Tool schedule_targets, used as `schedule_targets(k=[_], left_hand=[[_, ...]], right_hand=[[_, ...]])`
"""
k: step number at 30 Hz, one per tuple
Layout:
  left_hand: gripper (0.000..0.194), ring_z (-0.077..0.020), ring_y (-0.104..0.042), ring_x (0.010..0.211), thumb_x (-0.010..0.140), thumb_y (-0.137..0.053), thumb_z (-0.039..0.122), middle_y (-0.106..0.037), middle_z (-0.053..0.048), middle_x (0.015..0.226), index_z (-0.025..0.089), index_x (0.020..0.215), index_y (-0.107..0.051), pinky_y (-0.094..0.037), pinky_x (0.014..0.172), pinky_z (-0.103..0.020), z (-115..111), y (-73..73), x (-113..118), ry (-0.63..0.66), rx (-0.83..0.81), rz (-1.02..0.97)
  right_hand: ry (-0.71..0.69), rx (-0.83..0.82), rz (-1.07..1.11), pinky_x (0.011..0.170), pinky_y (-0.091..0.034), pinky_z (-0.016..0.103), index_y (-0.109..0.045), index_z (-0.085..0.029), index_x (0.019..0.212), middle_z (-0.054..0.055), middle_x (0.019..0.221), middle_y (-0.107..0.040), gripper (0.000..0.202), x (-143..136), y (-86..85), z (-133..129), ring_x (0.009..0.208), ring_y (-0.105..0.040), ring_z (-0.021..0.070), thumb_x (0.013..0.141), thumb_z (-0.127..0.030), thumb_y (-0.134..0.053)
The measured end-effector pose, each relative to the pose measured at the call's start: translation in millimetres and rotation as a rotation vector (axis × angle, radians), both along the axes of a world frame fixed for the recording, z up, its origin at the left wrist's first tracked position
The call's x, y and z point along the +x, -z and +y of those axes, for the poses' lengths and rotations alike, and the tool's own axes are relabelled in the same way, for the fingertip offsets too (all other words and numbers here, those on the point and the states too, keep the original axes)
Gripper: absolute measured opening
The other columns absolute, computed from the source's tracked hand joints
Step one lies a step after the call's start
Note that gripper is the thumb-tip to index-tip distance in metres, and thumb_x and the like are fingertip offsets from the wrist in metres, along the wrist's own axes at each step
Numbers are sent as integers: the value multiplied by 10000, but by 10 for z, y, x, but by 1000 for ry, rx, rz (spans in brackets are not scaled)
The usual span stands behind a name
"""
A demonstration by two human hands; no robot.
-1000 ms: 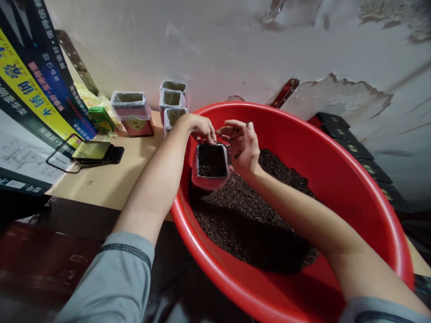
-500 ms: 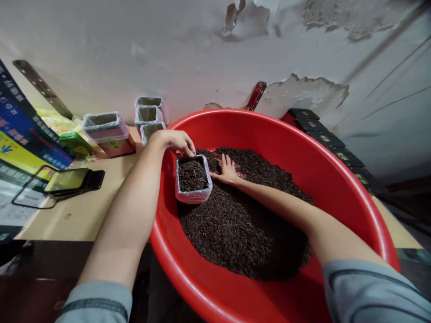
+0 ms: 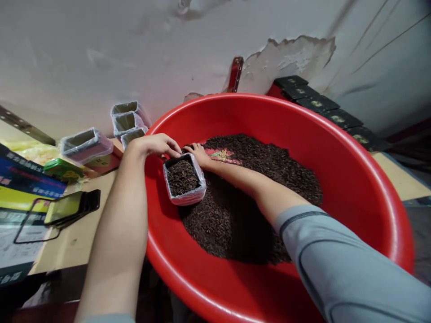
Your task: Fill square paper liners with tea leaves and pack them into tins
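Note:
A big red basin [image 3: 353, 148] holds a heap of dark loose tea leaves [image 3: 256, 179]. At the heap's left edge stands a small rectangular tin lined with clear plastic [image 3: 183, 180], filled with leaves. My left hand [image 3: 158, 144] grips the tin's far left rim. Against the tin's far right corner, my right hand [image 3: 198, 153] lies on the leaves with its fingers curled; whether it holds leaves I cannot tell.
Three empty lined tins [image 3: 126, 119] stand in a row left of the basin, with a wider lined tin [image 3: 85, 144] and a green tin [image 3: 62, 168] further left. A phone on a wire stand [image 3: 72, 208] lies on the wooden table. Black boxes [image 3: 323, 107] line the wall behind the basin.
My right hand dropped from above the tin to the leaves, then slid left to the tin's far corner. The tin now holds more leaves. The camera has swung right.

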State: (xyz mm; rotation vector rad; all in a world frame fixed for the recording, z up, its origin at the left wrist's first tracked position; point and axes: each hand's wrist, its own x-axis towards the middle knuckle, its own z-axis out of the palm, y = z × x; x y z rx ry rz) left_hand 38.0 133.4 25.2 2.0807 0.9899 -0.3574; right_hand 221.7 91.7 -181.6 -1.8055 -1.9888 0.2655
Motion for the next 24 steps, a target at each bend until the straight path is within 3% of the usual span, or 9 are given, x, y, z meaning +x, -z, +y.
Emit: schedule_targets(k=[6, 10, 13, 20, 24], left_hand=[[324, -175, -601, 831, 576, -863, 428, -744, -13, 880, 248, 835, -789, -466, 769, -271, -2, 7, -23, 15, -47, -32], [291, -185, -611, 856, 609, -850, 427, -743, -20, 877, 250, 831, -788, -475, 805, -286, 3, 14, -37, 29, -58, -37], [298, -186, -616, 883, 598, -851, 398, -752, -20, 915, 245, 849, -801, -476, 804, -275, -22, 1, -34, 11, -36, -37], [245, -189, -623, 928, 612, -827, 323, -751, -27, 956, 216, 828, -787, -476, 808, -272, -102, -10, -18, -53, -49, -66], [263, -188, -626, 934, 601, -836, 326, -762, -26, 952, 220, 839, -799, -474, 780, -248, -84, 7, -19, -31, 14, -78]], right_hand=[[-118, 41, 75, 1061, -403, 373, -594, -183, 1403, 155, 1308, -596, 502, 79, -92, 67, 1176, -536, 265, 914, -290, -635], [-83, 68, 176, 936, -477, 334, -697, -171, 1203, 127, 1141, -684, 363, 56, -168, -30, 996, -625, 233, 852, -258, -670], [2, 136, 275, 934, -489, 350, -714, -145, 1115, 129, 1095, -720, 318, 100, -267, -142, 963, -650, 232, 830, -275, -657], [150, 344, 575, 899, -518, 353, -673, -157, 1053, 76, 1009, -728, 409, 143, -769, -367, 910, -649, 194, 877, -502, -542], [98, 495, 1010, 824, -526, 336, -659, -214, 978, 22, 937, -676, 377, -147, -1128, -636, 839, -602, 166, 811, -553, -666]])
